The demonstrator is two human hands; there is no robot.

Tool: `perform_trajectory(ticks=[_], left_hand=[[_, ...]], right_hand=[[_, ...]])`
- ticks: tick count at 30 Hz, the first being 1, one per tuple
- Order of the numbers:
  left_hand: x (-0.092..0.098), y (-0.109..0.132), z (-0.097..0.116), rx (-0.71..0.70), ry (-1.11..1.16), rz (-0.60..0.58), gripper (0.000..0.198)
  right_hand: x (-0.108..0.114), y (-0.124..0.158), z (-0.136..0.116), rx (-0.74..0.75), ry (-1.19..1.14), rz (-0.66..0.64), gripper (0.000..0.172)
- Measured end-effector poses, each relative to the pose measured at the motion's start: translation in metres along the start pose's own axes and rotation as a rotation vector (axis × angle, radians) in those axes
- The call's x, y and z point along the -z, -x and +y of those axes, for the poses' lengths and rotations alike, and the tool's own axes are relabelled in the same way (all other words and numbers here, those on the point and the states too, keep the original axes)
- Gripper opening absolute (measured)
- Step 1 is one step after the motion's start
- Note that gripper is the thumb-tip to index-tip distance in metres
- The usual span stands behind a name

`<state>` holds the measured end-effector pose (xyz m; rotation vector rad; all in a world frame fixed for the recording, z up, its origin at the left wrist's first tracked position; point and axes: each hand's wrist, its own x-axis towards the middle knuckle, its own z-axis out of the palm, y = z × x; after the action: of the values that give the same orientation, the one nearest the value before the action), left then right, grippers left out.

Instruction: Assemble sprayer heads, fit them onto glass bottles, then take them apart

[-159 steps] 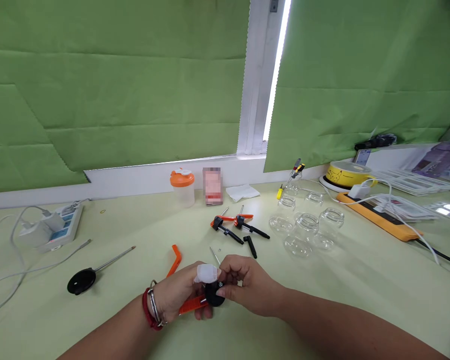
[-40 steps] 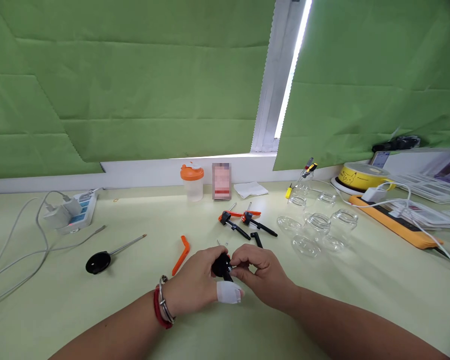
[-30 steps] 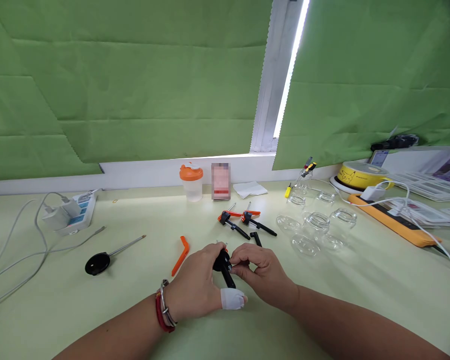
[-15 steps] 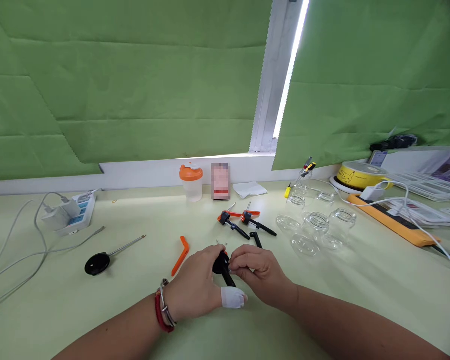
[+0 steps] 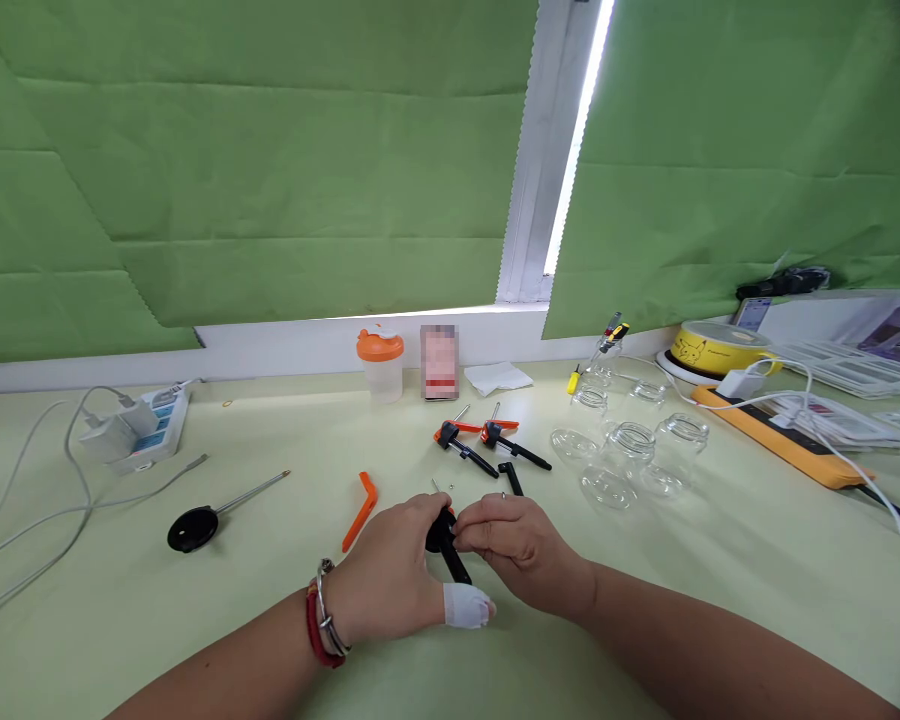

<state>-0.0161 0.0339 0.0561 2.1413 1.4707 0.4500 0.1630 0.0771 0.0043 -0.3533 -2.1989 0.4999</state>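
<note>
Black part (image 5: 456,562) sits between both hands, front center of the table (image 5: 217,640); its top end is mostly hidden by fingers, and a sliver of orange shows behind. Left hand (image 5: 394,568) is half curled around it, white-wrapped thumb stuck out. Right hand (image 5: 521,550) is pinched tight on its right side; can't tell if a small piece is in there too. Clear jars (image 5: 631,452) overlap, edges hard to separate.
</note>
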Motion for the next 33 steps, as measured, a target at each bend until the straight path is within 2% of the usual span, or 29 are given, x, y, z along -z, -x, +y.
perform_trajectory(ticks=[3,6,9,11,14,18,33], left_hand=[[-0.001,0.000,0.000,-0.006,-0.016,0.051,0.056],[-0.004,0.000,0.000,-0.029,-0.064,0.148,0.074],[-0.006,0.001,-0.001,-0.030,-0.145,0.215,0.085],[-0.007,0.000,0.000,-0.030,-0.195,0.226,0.086],[-0.009,0.000,0.001,-0.040,-0.248,0.240,0.081],[-0.011,-0.001,0.000,-0.060,-0.284,0.248,0.080],[-0.015,-0.002,-0.003,-0.066,-0.340,0.259,0.089]], right_hand=[[-0.002,-0.001,-0.001,-0.160,-0.079,0.027,0.016],[-0.005,-0.002,-0.002,-0.485,-0.255,0.077,0.008],[-0.008,-0.004,-0.002,-0.831,-0.575,0.054,0.015],[-0.008,-0.004,-0.002,-0.960,-0.766,0.021,0.022],[-0.008,-0.004,-0.003,-0.993,-0.939,-0.004,0.025],[-0.010,-0.003,-0.003,-1.004,-1.037,-0.003,0.027],[-0.013,-0.003,-0.003,-1.110,-1.049,0.082,0.028]])
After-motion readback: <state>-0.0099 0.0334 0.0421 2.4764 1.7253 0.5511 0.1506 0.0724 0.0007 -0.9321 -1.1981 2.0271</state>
